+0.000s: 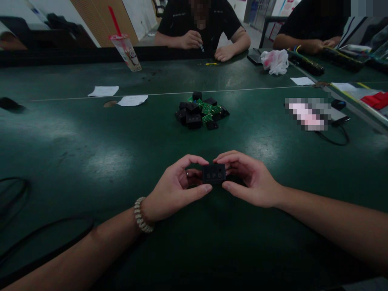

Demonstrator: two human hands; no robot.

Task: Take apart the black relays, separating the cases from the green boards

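Observation:
Between my two hands is a small black plastic box [214, 173] with faint letters, perhaps "SPD", on the side facing me. My left hand [178, 182] pinches its left end, thumb below and index finger on the top edge. At the right end, my right hand [250, 178] grips it the same way. The box is held above the green table [145, 238]. Beyond it lies a pile of black plastic cases [193, 120] mixed with green circuit boards [207, 108].
A drink cup with a red straw [129, 52] stands far left, near paper slips [132, 100]. Black cables [45, 230] lie at the left. Across the table sits a person [201, 24] holding tweezers; another person [309, 28] sits at the right, behind a crumpled plastic bag [275, 62].

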